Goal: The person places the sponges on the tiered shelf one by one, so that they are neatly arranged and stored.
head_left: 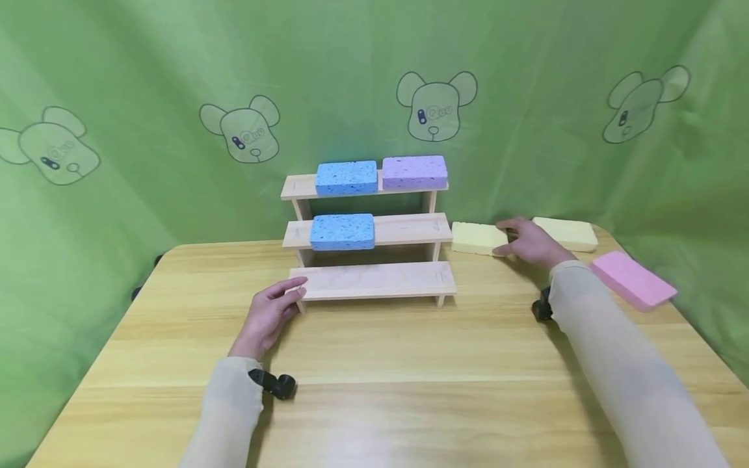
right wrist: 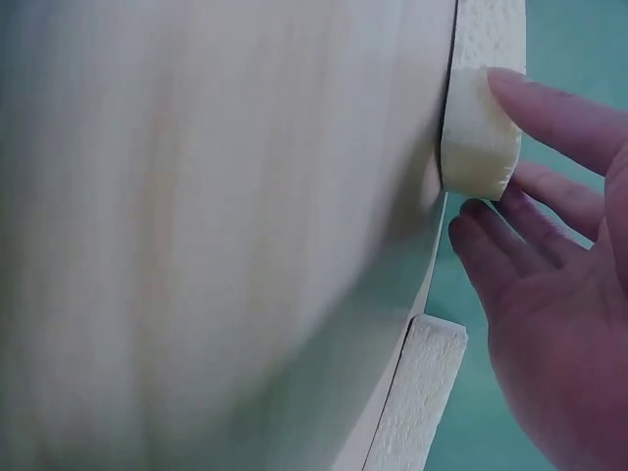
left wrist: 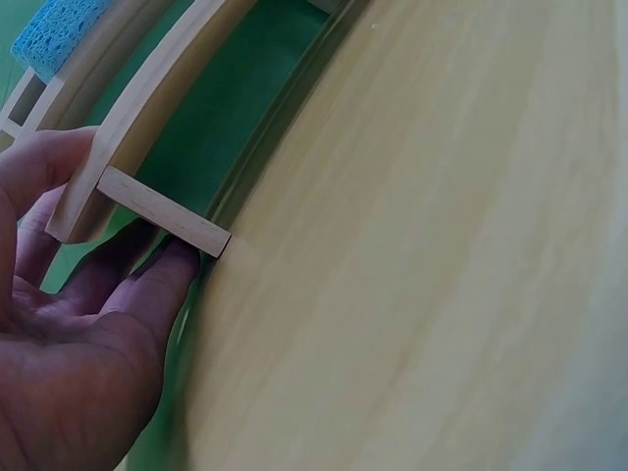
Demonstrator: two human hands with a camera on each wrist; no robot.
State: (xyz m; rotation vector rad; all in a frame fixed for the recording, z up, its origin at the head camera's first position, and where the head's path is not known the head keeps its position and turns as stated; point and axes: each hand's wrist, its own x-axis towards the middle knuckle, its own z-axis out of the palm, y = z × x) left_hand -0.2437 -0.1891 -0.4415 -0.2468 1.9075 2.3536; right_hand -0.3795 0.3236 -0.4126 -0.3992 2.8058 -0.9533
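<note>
A three-step wooden rack (head_left: 374,281) stands on the table; my left hand (head_left: 271,315) grips the left end of its lowest step. In the left wrist view, my left hand (left wrist: 93,304) has fingers above and below the board (left wrist: 137,118), beside the leg. Blue sponges (head_left: 346,178) (head_left: 342,232) lie on the top and middle steps, and a purple sponge (head_left: 414,172) on the top one. Right of the rack, my right hand (head_left: 529,242) pinches the right end of a yellow sponge (head_left: 476,238). The right wrist view shows this hand (right wrist: 559,226) at the sponge's end (right wrist: 481,137).
Behind my right hand a second yellow sponge (head_left: 566,234) lies at the table's back edge, with a pink sponge (head_left: 633,281) nearer the right edge. A green curtain (head_left: 345,78) with printed bear heads hangs behind the wooden table (head_left: 374,364).
</note>
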